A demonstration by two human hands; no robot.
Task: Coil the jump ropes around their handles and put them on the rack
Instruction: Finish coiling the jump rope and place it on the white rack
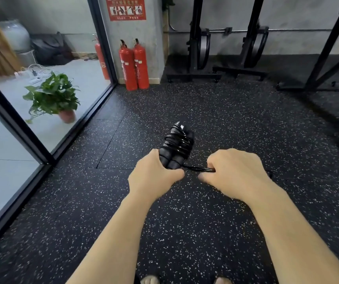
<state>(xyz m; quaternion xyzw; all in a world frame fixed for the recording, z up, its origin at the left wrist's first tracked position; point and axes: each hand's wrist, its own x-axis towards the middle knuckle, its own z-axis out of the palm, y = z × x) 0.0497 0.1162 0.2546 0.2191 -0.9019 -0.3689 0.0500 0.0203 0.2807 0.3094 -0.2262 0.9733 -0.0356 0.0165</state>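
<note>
Above the speckled floor (185, 222), left hand (154, 177) gripped paired handles (172, 160), mostly coiled; right hand (234, 173) pinched the loose rope tail (197, 168). Cord looked light, springy, slick: keep tension.

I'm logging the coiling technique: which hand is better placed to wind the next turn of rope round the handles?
The right hand, probably: it grips the loose rope running from the handles. The left hand holds the handles' near ends, steadying them.
</note>
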